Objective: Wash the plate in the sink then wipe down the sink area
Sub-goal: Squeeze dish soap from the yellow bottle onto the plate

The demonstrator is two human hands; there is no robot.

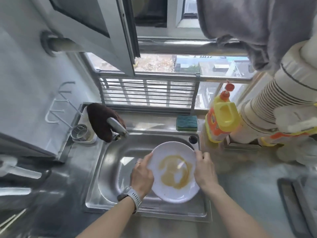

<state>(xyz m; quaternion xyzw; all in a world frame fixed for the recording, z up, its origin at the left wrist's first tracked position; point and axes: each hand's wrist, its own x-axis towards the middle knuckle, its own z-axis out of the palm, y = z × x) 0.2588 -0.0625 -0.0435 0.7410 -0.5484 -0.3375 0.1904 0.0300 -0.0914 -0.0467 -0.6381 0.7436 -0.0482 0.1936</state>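
One plate (173,170), two hands (173,174), one sponge (187,122)

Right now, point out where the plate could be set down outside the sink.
Bare steel counter lies right of the sink, in front of the detergent bottle. The back ledge is crowded: sponge, brown cloth over the faucet.

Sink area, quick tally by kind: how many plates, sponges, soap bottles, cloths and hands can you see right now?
Plates: 1, the white plate with brown residue, gripped by the left hand and right hand
Sponges: 1, the blue-green sponge
Soap bottles: 1, the yellow bottle
Cloths: 1, the brown cloth over the tap
Hands: 2
Total: 6
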